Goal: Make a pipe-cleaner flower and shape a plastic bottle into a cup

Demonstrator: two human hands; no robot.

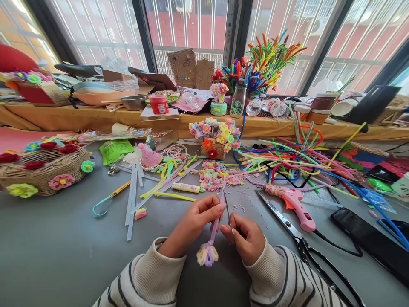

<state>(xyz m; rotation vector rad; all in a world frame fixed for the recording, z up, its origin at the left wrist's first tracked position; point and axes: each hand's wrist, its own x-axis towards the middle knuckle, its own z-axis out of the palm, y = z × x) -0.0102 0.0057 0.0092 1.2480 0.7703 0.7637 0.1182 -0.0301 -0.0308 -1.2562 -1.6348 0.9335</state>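
Note:
My left hand (194, 224) is closed in a pinch on a purple pipe cleaner stem (216, 224) that ends below in a small purple and cream pipe cleaner flower (207, 254). My right hand (246, 236) is closed on a thin metal needle-like tool (226, 207) held upright beside the stem. Both hands hover over the grey table (64, 251) near its front edge. Striped sleeves cover both wrists.
A pink glue gun (292, 202), black scissors (287, 224) and a dark phone (367, 238) lie to the right. Loose pipe cleaners (287, 160) spread behind. A woven basket with flowers (41, 170) sits left; glue sticks (131, 200) and a small flower basket (214, 143) lie ahead.

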